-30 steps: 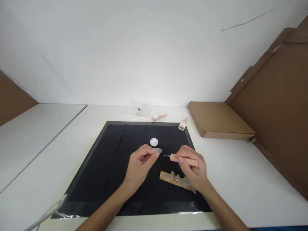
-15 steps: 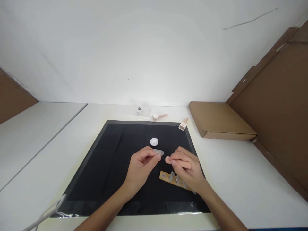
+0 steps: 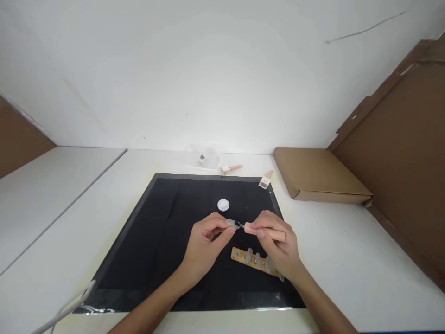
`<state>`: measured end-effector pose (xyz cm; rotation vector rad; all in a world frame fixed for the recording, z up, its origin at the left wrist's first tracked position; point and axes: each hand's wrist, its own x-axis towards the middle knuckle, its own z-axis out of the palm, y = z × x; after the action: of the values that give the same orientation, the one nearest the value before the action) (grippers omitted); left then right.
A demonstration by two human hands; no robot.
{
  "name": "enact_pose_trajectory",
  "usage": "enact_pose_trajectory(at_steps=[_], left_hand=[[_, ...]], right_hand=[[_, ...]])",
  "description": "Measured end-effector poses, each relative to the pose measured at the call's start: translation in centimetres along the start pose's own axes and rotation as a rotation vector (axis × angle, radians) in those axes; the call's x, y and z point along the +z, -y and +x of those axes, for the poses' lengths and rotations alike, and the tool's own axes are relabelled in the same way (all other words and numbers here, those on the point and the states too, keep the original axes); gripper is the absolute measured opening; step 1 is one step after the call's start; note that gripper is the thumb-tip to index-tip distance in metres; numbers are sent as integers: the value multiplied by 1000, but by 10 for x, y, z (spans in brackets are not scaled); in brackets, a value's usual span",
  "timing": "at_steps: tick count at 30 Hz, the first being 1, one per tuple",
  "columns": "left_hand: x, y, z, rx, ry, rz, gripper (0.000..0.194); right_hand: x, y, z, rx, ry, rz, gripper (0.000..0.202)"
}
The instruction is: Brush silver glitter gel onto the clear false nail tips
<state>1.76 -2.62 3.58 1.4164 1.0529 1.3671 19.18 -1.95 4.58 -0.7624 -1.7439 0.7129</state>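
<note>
Between thumb and fingers, my left hand (image 3: 208,239) pinches a clear false nail tip (image 3: 231,223). My right hand (image 3: 276,241) is closed round the peach handle of a nail polish brush (image 3: 264,232). The dark bristles of the brush meet the nail tip's right end. Below my right hand lies a yellowish nail stand (image 3: 239,255) with several clear nail tips standing on it. Part of that stand is hidden behind my right hand. Just beyond my hands rests a small round white dish (image 3: 223,204).
A black mat (image 3: 146,241) covers the table's middle. Behind it lie two nail polish bottles with peach caps (image 3: 236,167) (image 3: 264,181) and a clear plastic piece (image 3: 205,160). A flat cardboard box (image 3: 323,174) is at right; a white cable (image 3: 73,304) crosses the left front.
The brush bristles have come onto the nail tip, where they were just short of it before. Both hands have shifted slightly right, and the brush handle lies flatter.
</note>
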Motion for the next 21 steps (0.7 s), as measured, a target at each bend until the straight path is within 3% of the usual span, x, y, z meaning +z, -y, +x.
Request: enact_pose_trajectory(at_steps=[9, 15, 21], left_hand=[[-1, -3, -1, 39, -18, -12, 8], [-2, -6, 0, 29, 11, -20, 10], [1, -7, 1, 8, 79, -25, 12]], right_hand=[[2, -2, 0, -28, 29, -50, 19], [-3, -4, 1, -8, -127, -82, 30], [-7, -12, 4, 131, -280, 45, 33]])
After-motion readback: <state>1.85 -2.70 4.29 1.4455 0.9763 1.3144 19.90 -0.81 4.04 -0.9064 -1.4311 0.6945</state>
